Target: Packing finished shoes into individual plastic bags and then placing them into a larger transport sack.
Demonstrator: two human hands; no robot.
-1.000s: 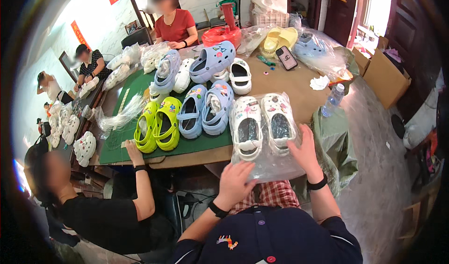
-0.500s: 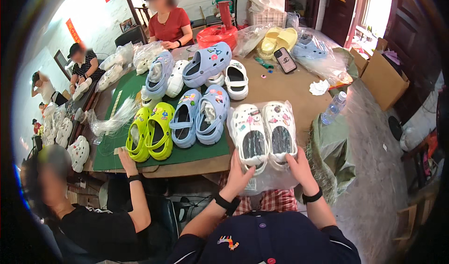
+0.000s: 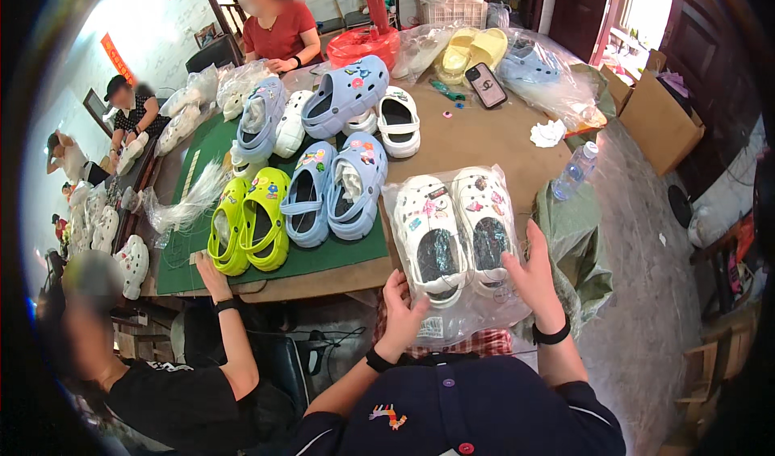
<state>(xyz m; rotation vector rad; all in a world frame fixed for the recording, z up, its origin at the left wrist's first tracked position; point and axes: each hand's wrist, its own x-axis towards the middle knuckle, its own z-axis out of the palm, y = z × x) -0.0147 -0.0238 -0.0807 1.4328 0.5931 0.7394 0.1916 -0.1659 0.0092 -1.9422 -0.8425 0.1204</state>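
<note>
A pair of white clogs (image 3: 436, 250) with colourful charms lies inside a clear plastic bag (image 3: 476, 315) at the table's front edge, heels toward me. The bag's lower part hangs over the edge. My left hand (image 3: 404, 315) is at the bag's lower left side, its fingers loosely bent and apart, the thumb by the plastic. On the other side my right hand (image 3: 534, 282) is open, fingers spread, with its thumb over the heel of the right clog.
Lime green clogs (image 3: 266, 226) and several blue and white clogs (image 3: 347, 190) stand on a green mat (image 3: 347, 254). Farther back lie a phone (image 3: 486, 86) and yellow slides (image 3: 474, 50). A water bottle (image 3: 575, 169) is at the right edge. A co-worker's hand (image 3: 211, 277) touches the mat.
My hands have loosened from the bagged white clogs. The right hand has opened and spread its fingers, and the left has slipped to the bag's lower side. The view has shifted slightly.
</note>
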